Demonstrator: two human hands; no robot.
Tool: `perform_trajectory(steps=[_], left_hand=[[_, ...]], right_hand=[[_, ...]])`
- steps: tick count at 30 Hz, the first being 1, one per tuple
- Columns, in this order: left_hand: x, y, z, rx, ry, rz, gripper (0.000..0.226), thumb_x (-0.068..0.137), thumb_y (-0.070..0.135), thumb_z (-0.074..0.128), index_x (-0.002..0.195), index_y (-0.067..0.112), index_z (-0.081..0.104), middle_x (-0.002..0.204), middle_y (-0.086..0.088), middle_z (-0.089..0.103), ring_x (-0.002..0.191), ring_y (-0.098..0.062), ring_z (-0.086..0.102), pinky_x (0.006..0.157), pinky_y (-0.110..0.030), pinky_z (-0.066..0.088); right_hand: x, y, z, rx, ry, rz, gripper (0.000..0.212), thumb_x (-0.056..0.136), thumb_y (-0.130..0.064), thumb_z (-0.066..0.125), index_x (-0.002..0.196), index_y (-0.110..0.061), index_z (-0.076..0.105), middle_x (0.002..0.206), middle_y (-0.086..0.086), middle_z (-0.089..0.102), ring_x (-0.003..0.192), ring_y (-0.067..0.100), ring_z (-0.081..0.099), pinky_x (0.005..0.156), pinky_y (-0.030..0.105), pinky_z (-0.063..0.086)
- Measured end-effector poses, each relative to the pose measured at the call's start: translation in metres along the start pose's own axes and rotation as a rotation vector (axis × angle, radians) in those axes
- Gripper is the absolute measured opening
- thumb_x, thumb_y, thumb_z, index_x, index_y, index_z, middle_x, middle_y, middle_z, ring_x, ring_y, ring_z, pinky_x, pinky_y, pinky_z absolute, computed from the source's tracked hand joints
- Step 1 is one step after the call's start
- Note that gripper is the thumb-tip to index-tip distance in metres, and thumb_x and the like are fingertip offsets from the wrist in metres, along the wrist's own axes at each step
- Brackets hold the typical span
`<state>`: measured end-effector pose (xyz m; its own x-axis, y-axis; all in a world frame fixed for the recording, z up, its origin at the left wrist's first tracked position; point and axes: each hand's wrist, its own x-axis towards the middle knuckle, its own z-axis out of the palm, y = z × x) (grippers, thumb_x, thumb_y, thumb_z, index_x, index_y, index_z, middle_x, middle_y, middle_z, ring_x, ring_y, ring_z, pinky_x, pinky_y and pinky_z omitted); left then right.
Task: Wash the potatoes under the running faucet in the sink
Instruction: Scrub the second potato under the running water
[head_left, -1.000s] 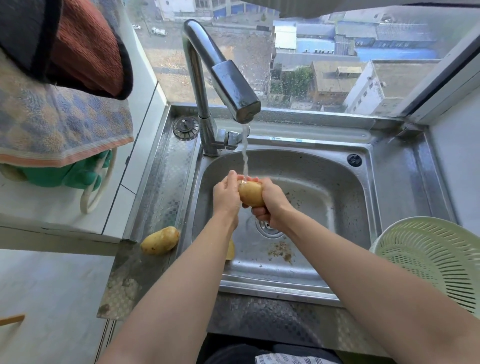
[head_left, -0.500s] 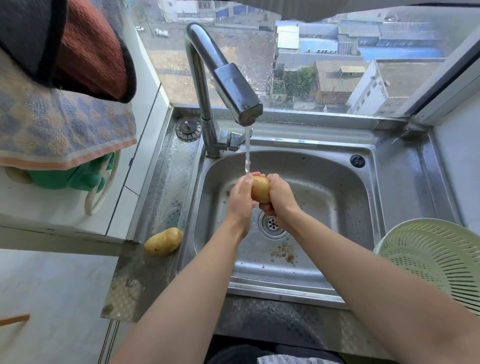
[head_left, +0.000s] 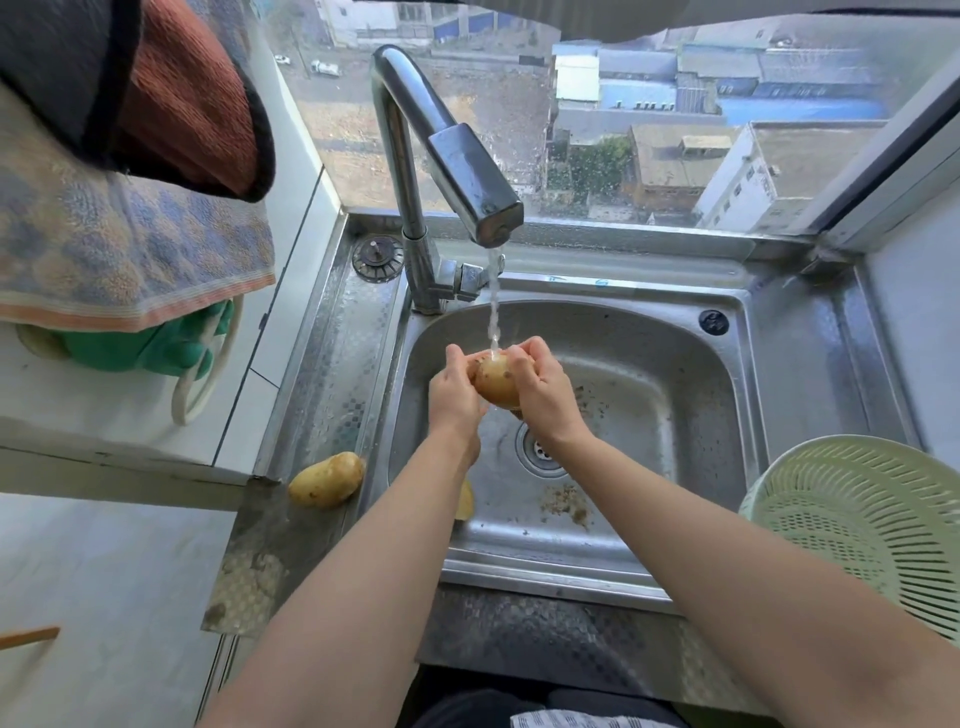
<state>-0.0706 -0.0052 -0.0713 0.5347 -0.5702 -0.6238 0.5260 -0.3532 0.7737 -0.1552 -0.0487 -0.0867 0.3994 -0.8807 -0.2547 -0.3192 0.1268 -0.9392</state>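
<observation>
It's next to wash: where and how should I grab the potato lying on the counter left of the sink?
Grip the counter potato across its thick middle, coming down from above with the left hand, the nearer one. It lies on its side, long axis slanting toward the sink, so thumb and fingers can straddle its long flanks; the rounded ends would likely slip.
</observation>
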Motion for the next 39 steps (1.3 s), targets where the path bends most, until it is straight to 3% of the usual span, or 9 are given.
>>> perform_trajectory(steps=[5,8,11,16,22,28,33,36,39], left_hand=[[0.004,-0.010,-0.010,-0.246,-0.083,-0.040,0.058,0.099,0.053,0.034,0.128,0.009,0.057,0.117,-0.015,0.066,0.099,-0.022,0.067,0.076,-0.034,0.057],[0.005,-0.006,-0.009,-0.230,-0.047,-0.121,0.050,0.098,0.050,0.033,0.097,0.014,0.067,0.089,-0.008,0.071,0.076,-0.018,0.067,0.061,-0.027,0.052],[-0.006,-0.001,-0.005,0.064,-0.045,-0.154,0.056,0.094,0.058,0.031,0.058,0.018,0.047,0.042,0.003,0.037,0.034,-0.010,0.029,0.037,-0.016,0.022],[-0.014,-0.002,0.016,0.224,-0.141,-0.007,0.051,0.095,0.056,0.035,0.063,0.021,0.053,0.044,0.007,0.041,0.042,-0.010,0.029,0.039,-0.016,0.022],[-0.007,0.008,-0.005,0.314,-0.048,-0.218,0.048,0.094,0.045,0.034,0.055,0.018,0.039,0.046,0.001,0.033,0.038,-0.011,0.025,0.038,-0.016,0.019],[-0.010,-0.005,0.002,0.392,-0.050,0.150,0.060,0.094,0.060,0.024,0.069,0.022,0.064,0.058,0.000,0.058,0.050,-0.015,0.048,0.051,-0.026,0.037],[-0.002,0.004,-0.007,0.268,0.116,-0.023,0.055,0.097,0.042,0.022,0.062,0.013,0.053,0.052,-0.003,0.048,0.046,-0.018,0.039,0.046,-0.024,0.029],[-0.008,0.004,-0.007,0.346,0.046,-0.074,0.057,0.097,0.044,0.019,0.066,0.011,0.054,0.057,-0.010,0.050,0.046,-0.021,0.043,0.044,-0.026,0.034],[-0.015,-0.006,0.002,0.395,0.049,0.102,0.076,0.092,0.062,0.020,0.090,0.005,0.071,0.094,-0.027,0.070,0.091,-0.039,0.065,0.076,-0.050,0.055]], right_hand=[[0.009,-0.015,0.021,-0.268,-0.065,-0.104,0.025,0.087,-0.044,0.056,0.104,-0.028,0.064,0.102,0.003,0.063,0.098,0.020,0.058,0.085,0.038,0.049],[0.008,-0.030,0.031,-0.320,-0.052,-0.235,0.016,0.085,-0.025,0.062,0.099,-0.023,0.070,0.101,0.000,0.066,0.104,0.020,0.050,0.095,0.033,0.039],[0.011,-0.037,0.017,-0.018,-0.085,-0.145,0.011,0.081,-0.010,0.065,0.082,-0.016,0.073,0.082,0.001,0.071,0.084,0.017,0.066,0.079,0.031,0.054],[0.025,-0.025,0.009,0.170,0.242,0.103,0.024,0.095,-0.022,0.052,0.076,-0.024,0.066,0.076,0.001,0.068,0.078,0.021,0.066,0.078,0.047,0.059],[0.007,-0.020,0.014,0.084,-0.144,-0.108,0.003,0.086,-0.019,0.064,0.087,-0.017,0.067,0.080,-0.003,0.064,0.077,0.011,0.060,0.071,0.034,0.055],[0.020,-0.030,0.030,0.172,0.231,0.217,0.044,0.100,-0.031,0.041,0.068,-0.015,0.066,0.071,0.004,0.066,0.071,0.019,0.063,0.068,0.037,0.056],[0.011,-0.023,0.022,0.332,-0.129,0.095,0.025,0.097,-0.027,0.052,0.108,-0.007,0.064,0.100,0.010,0.065,0.082,0.016,0.062,0.058,0.023,0.052],[0.011,-0.016,0.020,0.279,-0.136,0.083,0.013,0.087,-0.020,0.065,0.098,-0.014,0.063,0.090,0.006,0.061,0.077,0.016,0.058,0.058,0.027,0.052],[0.021,-0.022,0.025,0.305,0.095,0.215,0.029,0.097,-0.027,0.051,0.078,-0.009,0.064,0.073,0.005,0.062,0.069,0.019,0.060,0.056,0.031,0.053]])
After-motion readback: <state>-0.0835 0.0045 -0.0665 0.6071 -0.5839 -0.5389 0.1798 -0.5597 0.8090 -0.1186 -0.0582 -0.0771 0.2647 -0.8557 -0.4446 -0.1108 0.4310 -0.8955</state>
